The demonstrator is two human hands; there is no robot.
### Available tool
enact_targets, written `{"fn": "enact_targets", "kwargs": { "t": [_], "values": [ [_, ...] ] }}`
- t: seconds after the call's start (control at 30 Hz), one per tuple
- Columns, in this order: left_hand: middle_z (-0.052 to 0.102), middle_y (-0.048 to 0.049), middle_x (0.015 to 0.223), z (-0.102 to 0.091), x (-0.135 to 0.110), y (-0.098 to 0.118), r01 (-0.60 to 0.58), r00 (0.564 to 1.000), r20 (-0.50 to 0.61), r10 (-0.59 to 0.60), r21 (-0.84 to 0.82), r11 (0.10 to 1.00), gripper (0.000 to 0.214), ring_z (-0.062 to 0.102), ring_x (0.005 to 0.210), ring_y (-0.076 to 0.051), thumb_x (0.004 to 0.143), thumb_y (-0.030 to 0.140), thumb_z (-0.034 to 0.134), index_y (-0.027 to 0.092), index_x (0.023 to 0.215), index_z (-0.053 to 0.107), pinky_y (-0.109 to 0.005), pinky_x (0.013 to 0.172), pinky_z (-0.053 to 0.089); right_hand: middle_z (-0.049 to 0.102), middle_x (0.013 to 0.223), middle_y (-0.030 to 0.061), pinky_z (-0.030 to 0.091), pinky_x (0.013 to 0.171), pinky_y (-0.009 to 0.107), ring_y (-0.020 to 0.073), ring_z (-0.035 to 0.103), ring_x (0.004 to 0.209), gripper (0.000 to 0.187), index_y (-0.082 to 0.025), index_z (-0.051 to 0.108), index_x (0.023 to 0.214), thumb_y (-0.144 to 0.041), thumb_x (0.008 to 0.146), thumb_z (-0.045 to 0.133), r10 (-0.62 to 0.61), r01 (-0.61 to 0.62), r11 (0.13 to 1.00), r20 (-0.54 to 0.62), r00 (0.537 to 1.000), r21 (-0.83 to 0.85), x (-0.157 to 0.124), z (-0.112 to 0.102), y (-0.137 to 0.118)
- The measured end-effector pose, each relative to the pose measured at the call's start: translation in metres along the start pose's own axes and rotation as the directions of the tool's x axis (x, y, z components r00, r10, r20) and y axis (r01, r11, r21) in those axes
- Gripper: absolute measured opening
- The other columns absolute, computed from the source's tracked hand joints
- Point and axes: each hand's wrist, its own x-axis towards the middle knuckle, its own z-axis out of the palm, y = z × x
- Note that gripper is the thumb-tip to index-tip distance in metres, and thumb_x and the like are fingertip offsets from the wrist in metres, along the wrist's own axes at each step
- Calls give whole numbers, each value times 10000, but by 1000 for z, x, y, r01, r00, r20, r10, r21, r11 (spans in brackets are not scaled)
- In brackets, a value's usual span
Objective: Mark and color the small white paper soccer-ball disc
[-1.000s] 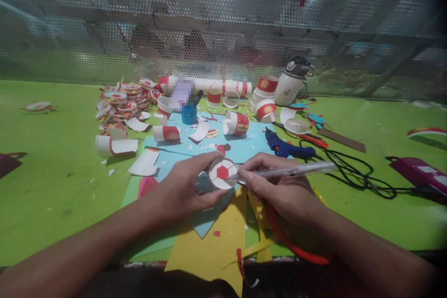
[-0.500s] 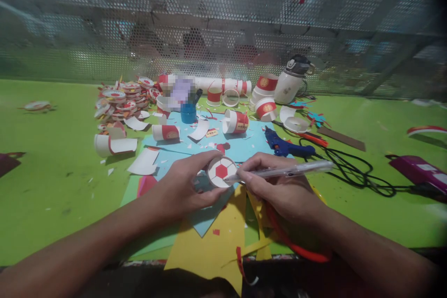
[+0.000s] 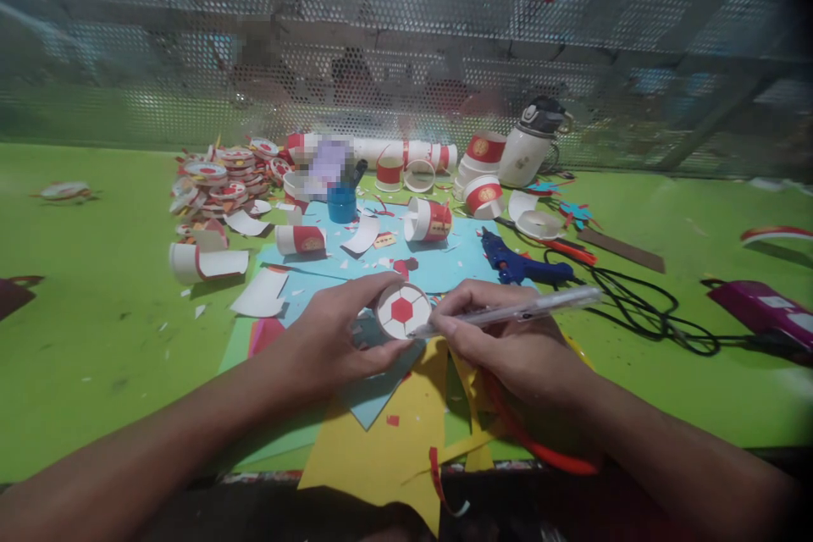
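My left hand [image 3: 330,334] grips a small round white paper disc [image 3: 402,311] with a red hexagon in its middle, held on its edge above the coloured paper. My right hand [image 3: 508,347] is closed around a clear pen [image 3: 521,309], whose tip touches the disc's lower right rim. Both hands rest over a light blue sheet [image 3: 438,258] and a yellow sheet [image 3: 394,440].
On the green table [image 3: 95,313] lie a blue glue gun [image 3: 521,267] with a black cord [image 3: 641,313], a pile of finished red-and-white discs [image 3: 216,178], cut paper cups [image 3: 428,220], a blue pot [image 3: 341,205], a white flask [image 3: 530,148] and a purple box [image 3: 762,313]. A perforated metal screen stands behind.
The pen tip has shifted slightly along the disc's lower rim. Both hands stay almost where they were.
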Motion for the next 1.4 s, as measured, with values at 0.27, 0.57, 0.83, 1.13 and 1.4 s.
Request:
{"fn": "enact_targets", "kwargs": {
  "t": [0.27, 0.57, 0.83, 1.13, 1.4],
  "values": [
    [724, -86, 1112, 0, -1, -1, -16, 1000, 11, 16, 28, 999, 463, 700, 950, -208, 791, 285, 680, 155, 1223, 580, -294, 849, 568, 600, 606, -11, 335, 488, 209, 81, 448, 532, 115, -158, 663, 695, -217, 787, 629, 13, -13, 1000, 41, 999, -11, 1, -2, 1],
    [706, -107, 1174, -2, -3, 0, -23, 999, 47, 23, -7, 1000, 481, 688, 1020, -232, 801, 296, 686, 167, 1251, 574, -326, 903, 558, 521, 505, -44, 321, 411, 205, 71, 424, 427, 186, -166, 634, 737, -317, 841, 659, 30, -49, 972, 85, 996, 229, 4, -8, 9],
    [686, -108, 1228, -1, -5, -4, -43, 997, 59, 44, -16, 999, 506, 671, 1081, -259, 800, 298, 680, 206, 1285, 568, -382, 962, 541, 598, 628, -22, 430, 515, 224, 100, 541, 564, 200, -195, 671, 880, -382, 911, 606, -76, 113, 974, -186, 980, 194, 8, -10, 9],
    [646, -77, 1284, -6, -1, 7, -113, 975, 177, 134, -124, 986, 474, 644, 1118, -210, 839, 240, 660, 231, 1298, 539, -295, 943, 526, 707, 889, 42, 503, 689, 251, 143, 652, 785, 216, -167, 676, 986, -326, 842, 696, -16, 5, 989, 76, 997, 146, 9, -6, 14],
    [625, -108, 1287, 2, -1, 3, -89, 994, 60, 90, -19, 996, 538, 621, 1148, -244, 856, 263, 636, 227, 1358, 446, -368, 955, 523, 669, 714, -8, 521, 543, 220, 94, 616, 557, 271, -169, 648, 935, -327, 759, 781, 94, -87, 930, -2, 996, 358, 12, -1, 14]
  ]
}}
